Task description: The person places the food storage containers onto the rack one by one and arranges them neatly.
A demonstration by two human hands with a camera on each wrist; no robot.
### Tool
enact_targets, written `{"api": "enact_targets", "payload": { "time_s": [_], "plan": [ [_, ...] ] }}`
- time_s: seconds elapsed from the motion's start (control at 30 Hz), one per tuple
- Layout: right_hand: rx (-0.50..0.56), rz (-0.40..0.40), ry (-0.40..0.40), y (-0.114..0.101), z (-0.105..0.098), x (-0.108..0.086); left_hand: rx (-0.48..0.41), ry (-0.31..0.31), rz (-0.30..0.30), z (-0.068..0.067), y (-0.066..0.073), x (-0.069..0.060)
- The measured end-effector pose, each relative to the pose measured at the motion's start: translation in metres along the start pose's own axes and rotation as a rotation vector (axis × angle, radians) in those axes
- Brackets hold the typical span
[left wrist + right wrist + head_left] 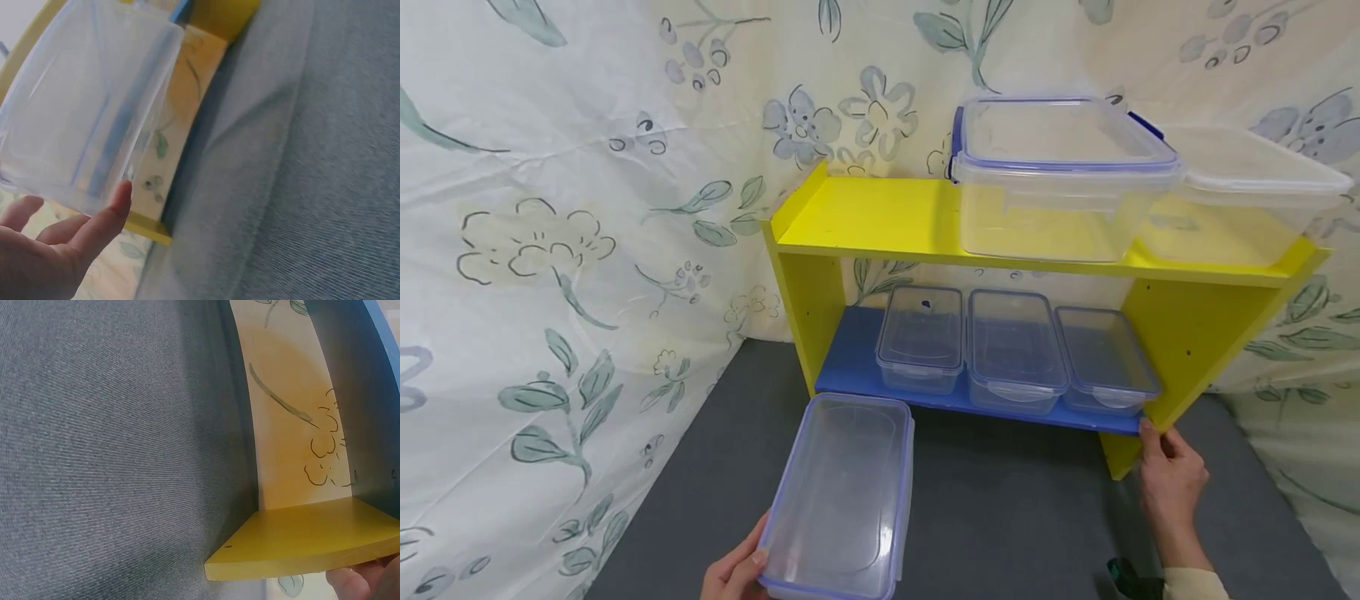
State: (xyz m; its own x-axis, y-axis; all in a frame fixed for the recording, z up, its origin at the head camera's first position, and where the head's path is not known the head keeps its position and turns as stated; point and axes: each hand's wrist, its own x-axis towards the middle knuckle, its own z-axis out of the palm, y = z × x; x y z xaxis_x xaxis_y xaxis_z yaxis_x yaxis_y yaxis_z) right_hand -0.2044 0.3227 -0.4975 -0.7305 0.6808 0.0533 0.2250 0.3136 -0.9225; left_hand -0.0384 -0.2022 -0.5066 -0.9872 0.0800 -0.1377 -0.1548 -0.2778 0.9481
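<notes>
My left hand [737, 571] grips the near left corner of a clear plastic food container [838, 492] with a blue-edged lid. In the left wrist view that hand [65, 244] has its thumb and fingers around the end of the container [87, 106], which is held up off the grey surface. My right hand [1172, 483] holds the front edge of the shelf's yellow right side panel [1217, 342], beside the end of the blue lower board [857, 354]. In the right wrist view only some fingers [350, 584] show at the panel's edge.
Three lidded clear containers, the left one [921, 333] among them, stand side by side on the blue board. On the yellow top board [880, 212] sit a larger blue-clipped box [1045, 200] and a white-lidded box [1247, 175]. Floral cloth [587, 167] hangs behind.
</notes>
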Motion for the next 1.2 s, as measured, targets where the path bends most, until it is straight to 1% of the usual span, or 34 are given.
{"api": "enact_targets", "payload": {
  "time_s": [0.1, 0.2, 0.27, 0.33, 0.43, 0.5, 0.57, 0.63, 0.7, 0.77, 0.83, 0.87, 0.93, 0.97, 1.0, 1.07, 1.13, 1.2],
  "plan": [
    [0.001, -0.003, 0.000, 0.000, -0.001, 0.001, -0.054, -0.079, 0.074, 0.000, 0.006, -0.002],
    [0.011, -0.012, 0.001, 0.001, -0.001, 0.001, -0.085, -0.136, 0.115, 0.000, 0.015, -0.004],
    [0.018, -0.016, 0.002, 0.002, -0.002, 0.001, -0.080, -0.139, 0.126, 0.001, 0.020, -0.006],
    [0.015, -0.015, 0.001, 0.003, -0.002, 0.001, -0.080, -0.129, 0.136, 0.002, 0.025, -0.008],
    [0.007, -0.004, -0.003, 0.005, -0.001, 0.001, -0.076, -0.106, 0.177, 0.003, 0.030, -0.011],
    [0.000, 0.002, -0.004, 0.006, 0.000, 0.000, -0.081, -0.107, 0.224, 0.003, 0.032, -0.011],
    [-0.004, 0.005, -0.003, 0.006, 0.001, 0.000, -0.072, -0.110, 0.283, 0.003, 0.034, -0.012],
    [-0.005, 0.004, 0.003, 0.005, 0.002, 0.000, -0.061, -0.121, 0.320, 0.002, 0.036, -0.012],
    [-0.007, 0.000, 0.006, 0.005, 0.002, 0.001, -0.049, -0.146, 0.347, 0.001, 0.038, -0.012],
    [-0.005, -0.004, 0.009, 0.004, 0.002, 0.001, -0.054, -0.188, 0.374, 0.000, 0.040, -0.012],
    [-0.002, -0.012, 0.006, 0.004, 0.001, 0.002, -0.115, -0.279, 0.386, -0.002, 0.043, -0.012],
    [-0.003, -0.016, 0.005, 0.004, 0.000, 0.002, -0.114, -0.297, 0.415, -0.002, 0.043, -0.011],
    [0.000, -0.022, 0.007, 0.004, 0.000, 0.003, -0.141, -0.328, 0.455, -0.001, 0.045, -0.011],
    [0.000, -0.026, 0.007, 0.004, 0.000, 0.003, -0.147, -0.333, 0.473, 0.000, 0.046, -0.011],
    [-0.002, -0.030, 0.007, 0.005, 0.000, 0.003, -0.174, -0.350, 0.486, 0.001, 0.047, -0.010],
    [-0.008, -0.036, 0.012, 0.005, 0.000, 0.004, -0.165, -0.329, 0.531, 0.003, 0.049, -0.009],
    [-0.016, -0.042, 0.011, 0.005, 0.000, 0.004, -0.216, -0.355, 0.527, 0.005, 0.052, -0.009],
    [-0.020, -0.045, 0.009, 0.006, 0.000, 0.005, -0.267, -0.387, 0.536, 0.008, 0.054, -0.008]
  ]
}}
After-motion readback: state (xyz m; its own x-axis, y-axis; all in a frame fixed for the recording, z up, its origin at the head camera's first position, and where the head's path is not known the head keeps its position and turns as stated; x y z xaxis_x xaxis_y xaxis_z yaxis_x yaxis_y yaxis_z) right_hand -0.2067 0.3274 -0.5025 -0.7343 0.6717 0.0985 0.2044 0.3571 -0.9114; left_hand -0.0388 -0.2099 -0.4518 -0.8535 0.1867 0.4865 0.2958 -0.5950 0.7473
